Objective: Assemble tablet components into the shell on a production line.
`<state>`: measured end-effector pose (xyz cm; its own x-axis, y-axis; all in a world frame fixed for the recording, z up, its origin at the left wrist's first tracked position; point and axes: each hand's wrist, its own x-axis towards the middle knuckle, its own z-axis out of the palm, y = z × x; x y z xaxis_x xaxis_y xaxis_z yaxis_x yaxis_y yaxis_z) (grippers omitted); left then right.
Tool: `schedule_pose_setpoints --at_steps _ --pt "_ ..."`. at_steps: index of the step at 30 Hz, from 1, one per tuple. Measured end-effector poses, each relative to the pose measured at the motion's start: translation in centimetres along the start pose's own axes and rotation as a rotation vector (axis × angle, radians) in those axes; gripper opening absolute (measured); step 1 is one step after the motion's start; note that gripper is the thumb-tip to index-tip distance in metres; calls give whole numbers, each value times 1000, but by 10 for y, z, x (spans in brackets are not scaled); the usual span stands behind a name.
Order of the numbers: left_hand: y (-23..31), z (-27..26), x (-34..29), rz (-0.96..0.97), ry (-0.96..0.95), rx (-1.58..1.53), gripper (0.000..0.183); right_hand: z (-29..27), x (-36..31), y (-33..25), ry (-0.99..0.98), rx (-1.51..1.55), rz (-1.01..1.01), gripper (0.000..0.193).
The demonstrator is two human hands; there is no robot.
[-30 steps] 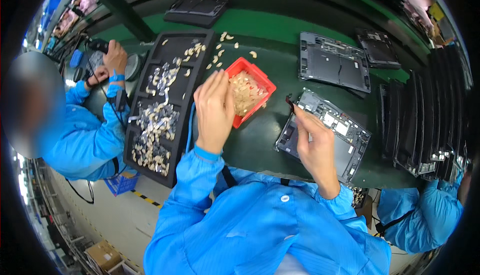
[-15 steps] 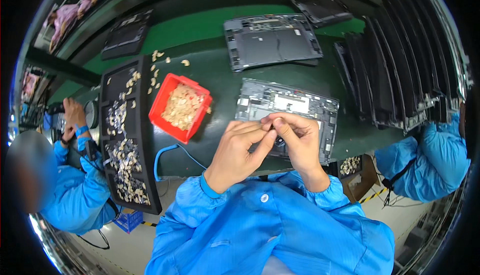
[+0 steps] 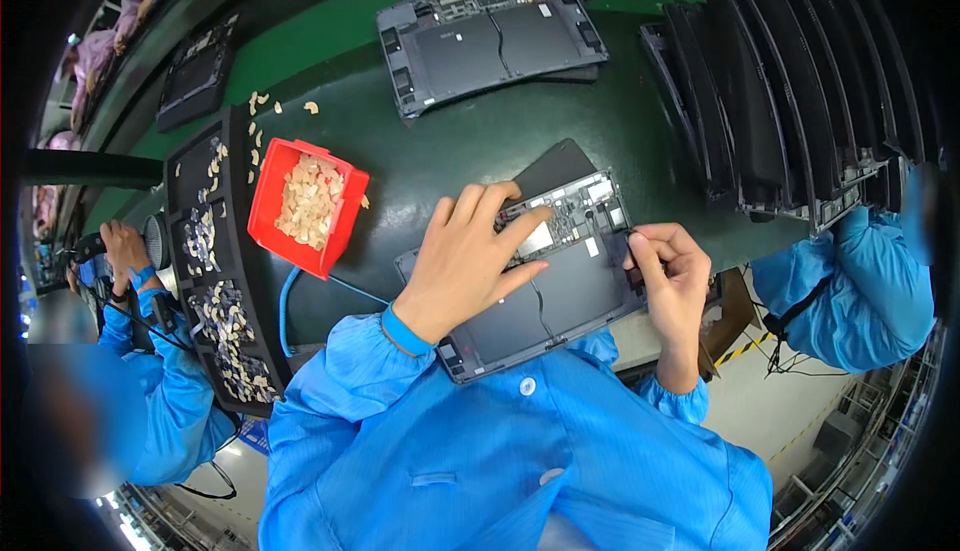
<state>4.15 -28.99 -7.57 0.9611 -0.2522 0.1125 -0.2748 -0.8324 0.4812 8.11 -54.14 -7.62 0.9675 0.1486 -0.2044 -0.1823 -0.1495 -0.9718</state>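
An opened laptop base [image 3: 500, 326] lies slanted in front of me, its circuit board [image 3: 575, 213] and black battery area showing. My left hand [image 3: 460, 266] rests over its upper left part with the fingers spread and nothing gripped. At the right edge of the base, my right hand [image 3: 678, 276] is closed in a pinch, thumb against fingers. What sits between those fingertips is too small and dark to make out. Behind the base, the corner of a flat dark panel [image 3: 562, 163] sticks out.
A red bin [image 3: 345, 221] of small pale pieces stands left of the base, beside a black compartment tray [image 3: 237, 251] with similar bits. Another laptop base [image 3: 480, 46] lies farther back. Black panels [image 3: 790, 91] stand upright at right. Co-workers in blue sit either side.
My hands were together in front of my chest and have parted, left onto the base, right to its edge. The laptop base has turned and come nearer. The view has shifted.
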Motion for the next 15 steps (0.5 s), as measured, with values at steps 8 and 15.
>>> schedule_pose_setpoints --at_steps 8,15 --pt "1 15 13 203 99 86 39 27 12 -2 6 -184 -19 12" --pt "-9 21 18 240 105 65 36 35 16 -1 23 -254 6 17"
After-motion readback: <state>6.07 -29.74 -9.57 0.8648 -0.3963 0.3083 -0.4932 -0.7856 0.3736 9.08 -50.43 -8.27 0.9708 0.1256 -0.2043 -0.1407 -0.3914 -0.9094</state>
